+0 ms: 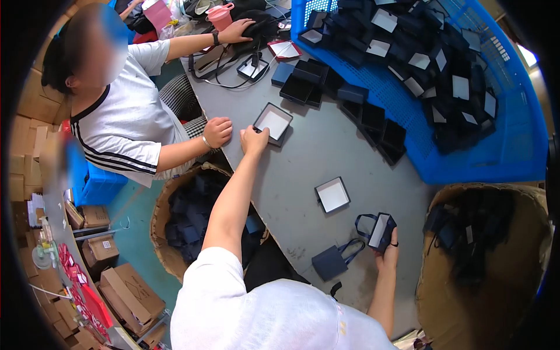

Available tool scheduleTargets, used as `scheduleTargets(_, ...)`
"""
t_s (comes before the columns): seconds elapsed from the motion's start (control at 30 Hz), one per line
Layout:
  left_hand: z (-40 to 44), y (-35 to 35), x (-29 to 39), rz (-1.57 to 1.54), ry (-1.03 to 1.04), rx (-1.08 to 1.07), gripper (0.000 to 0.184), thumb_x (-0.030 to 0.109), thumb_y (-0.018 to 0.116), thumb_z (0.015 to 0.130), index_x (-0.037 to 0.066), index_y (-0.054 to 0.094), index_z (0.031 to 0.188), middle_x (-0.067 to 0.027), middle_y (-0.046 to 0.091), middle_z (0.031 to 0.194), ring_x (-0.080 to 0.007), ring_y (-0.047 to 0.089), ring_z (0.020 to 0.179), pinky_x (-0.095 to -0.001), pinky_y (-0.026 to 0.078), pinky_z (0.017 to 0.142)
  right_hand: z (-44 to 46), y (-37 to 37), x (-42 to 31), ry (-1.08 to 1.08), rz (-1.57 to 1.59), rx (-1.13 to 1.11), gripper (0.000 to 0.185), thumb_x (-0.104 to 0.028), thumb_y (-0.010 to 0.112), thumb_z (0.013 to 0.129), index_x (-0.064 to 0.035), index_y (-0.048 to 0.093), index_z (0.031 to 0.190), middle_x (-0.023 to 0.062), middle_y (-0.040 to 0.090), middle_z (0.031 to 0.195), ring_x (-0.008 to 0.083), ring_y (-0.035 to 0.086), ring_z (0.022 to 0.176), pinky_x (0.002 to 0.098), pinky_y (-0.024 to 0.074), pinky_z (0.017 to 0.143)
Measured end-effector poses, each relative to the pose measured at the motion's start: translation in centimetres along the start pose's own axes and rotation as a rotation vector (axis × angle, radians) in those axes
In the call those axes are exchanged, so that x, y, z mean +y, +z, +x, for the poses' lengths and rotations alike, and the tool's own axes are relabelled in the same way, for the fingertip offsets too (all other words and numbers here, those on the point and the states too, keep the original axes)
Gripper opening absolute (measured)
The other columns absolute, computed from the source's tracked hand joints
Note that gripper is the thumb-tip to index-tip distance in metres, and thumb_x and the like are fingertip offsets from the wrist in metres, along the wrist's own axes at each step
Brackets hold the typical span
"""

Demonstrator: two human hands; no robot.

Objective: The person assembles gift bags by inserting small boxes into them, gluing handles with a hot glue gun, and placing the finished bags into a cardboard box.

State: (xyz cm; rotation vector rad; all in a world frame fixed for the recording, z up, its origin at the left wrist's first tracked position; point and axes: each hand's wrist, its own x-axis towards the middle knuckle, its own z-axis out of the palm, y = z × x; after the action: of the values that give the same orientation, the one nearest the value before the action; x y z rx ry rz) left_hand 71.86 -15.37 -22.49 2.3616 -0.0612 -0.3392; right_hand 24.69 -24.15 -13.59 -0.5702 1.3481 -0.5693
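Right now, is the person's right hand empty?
No, the right hand grips a small dark blue bag with a handle loop.

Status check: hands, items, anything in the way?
Left hand gripping white-lined box. Right hand holding small handled bag. Second bag lying on table. Co-worker's hand beside left hand, not touching.

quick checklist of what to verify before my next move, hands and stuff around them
1. Left hand gripping the white-lined box at its edge: ok.
2. Right hand holding the navy bag: ok.
3. A hand free: not ok, both are occupied.
4. Second bag lying on the table: ok.
5. Co-worker's near hand apart from the box: ok.
6. Navy bag's inside empty: cannot tell.
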Motion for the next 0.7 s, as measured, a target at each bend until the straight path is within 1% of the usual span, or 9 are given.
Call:
scheduleTargets(0.07,0.7,-0.2,-0.3,0.106,0.025,-0.111,0.048,0.035,0.064,0.071,-0.002,0.059,0.102,-0.0223,0.055,0.111,-0.0335,0.051,0.111,-0.041,0.042,0.092,0.0,0.4,0.0,-0.005,-0.011,0.001,0.05,-0.056,0.059,0.083,-0.0135,0.059,0.109,0.0017,0.064,0.093,0.0171,0.062,0.076,0.0318,0.0485,0.058)
scheduleTargets(0.13,0.6,-0.5,-0.7,0.063,0.113,-0.085,0.03,0.025,0.059,0.07,-0.002,0.062,0.083,-0.0201,0.064,0.084,-0.0335,0.062,0.087,-0.0397,0.049,0.079,0.3,0.6,0.1,-0.01,-0.014,0.005,0.05,-0.056,0.058,0.083,-0.0136,0.059,0.109,0.0018,0.064,0.093,0.0171,0.062,0.076,0.0317,0.0485,0.058)
scheduleTargets(0.17,0.6,-0.7,-1.0,-0.114,0.07,-0.153,0.023,0.02,0.061,0.07,-0.003,0.063,0.073,-0.0144,0.062,0.06,-0.0287,0.064,0.059,-0.0362,0.052,0.061,0.5,0.7,0.2,0.006,-0.023,0.01,0.05,-0.056,0.058,0.084,-0.0137,0.059,0.11,0.0018,0.064,0.094,0.0172,0.062,0.077,0.0317,0.0487,0.058)
scheduleTargets(0.27,1.4,-1.3,-2.0,-0.374,0.012,-0.138,0.016,0.012,0.06,0.071,-0.004,0.063,0.072,-0.009,0.059,0.051,-0.0207,0.06,0.044,-0.0325,0.049,0.045,0.7,2.1,0.1,0.029,-0.041,0.012,0.049,-0.055,0.058,0.084,-0.0138,0.059,0.11,0.0017,0.064,0.094,0.0172,0.062,0.078,0.0316,0.0489,0.059)
scheduleTargets(0.3,2.5,-2.0,-2.3,-0.361,-0.013,-0.179,0.011,0.005,0.058,0.074,-0.004,0.064,0.076,-0.0069,0.061,0.063,-0.0149,0.057,0.047,-0.0271,0.049,0.042,0.7,2.7,0.0,0.034,-0.048,0.007,0.049,-0.055,0.057,0.084,-0.014,0.059,0.11,0.0017,0.064,0.094,0.0171,0.062,0.078,0.0315,0.0489,0.06)
scheduleTargets(0.4,6.5,-3.7,-2.4,-0.487,0.032,-0.153,0.015,0.003,0.055,0.076,-0.009,0.06,0.082,-0.0154,0.063,0.07,-0.0221,0.064,0.054,-0.0296,0.053,0.046,1.2,4.3,-0.1,0.043,-0.083,-0.008,0.047,-0.054,0.057,0.085,-0.0142,0.06,0.109,0.0016,0.065,0.094,0.0168,0.062,0.078,0.0313,0.0489,0.06)
scheduleTargets(0.53,9.9,-5.0,0.5,-0.635,-0.112,-0.001,0.037,0.009,0.052,0.084,-0.009,0.048,0.116,-0.0205,0.062,0.091,-0.0272,0.067,0.065,-0.031,0.055,0.051,1.6,6.9,-0.7,0.046,-0.107,0.012,0.046,-0.054,0.057,0.085,-0.0141,0.061,0.108,0.0013,0.065,0.093,0.0165,0.062,0.078,0.0316,0.0485,0.062)
scheduleTargets(0.6,12.1,-6.3,0.7,-0.653,-0.225,-0.159,0.044,0.013,0.053,0.088,-0.009,0.042,0.124,-0.0197,0.059,0.102,-0.0273,0.066,0.074,-0.0298,0.056,0.055,2.1,7.4,-0.7,0.074,-0.097,0.084,0.043,-0.049,0.053,0.09,-0.0109,0.059,0.108,0.0006,0.064,0.089,0.0132,0.063,0.07,0.0268,0.0469,0.05)
scheduleTargets(0.7,13.7,-6.8,0.5,-0.721,-0.204,-0.155,0.042,0.019,0.055,0.088,-0.005,0.048,0.121,-0.0183,0.057,0.107,-0.0255,0.065,0.068,-0.0318,0.054,0.055,1.6,8.6,-1.2,0.027,-0.101,0.035,0.043,-0.049,0.053,0.09,-0.0104,0.059,0.108,0.0002,0.064,0.089,0.0128,0.063,0.071,0.0267,0.0477,0.051)
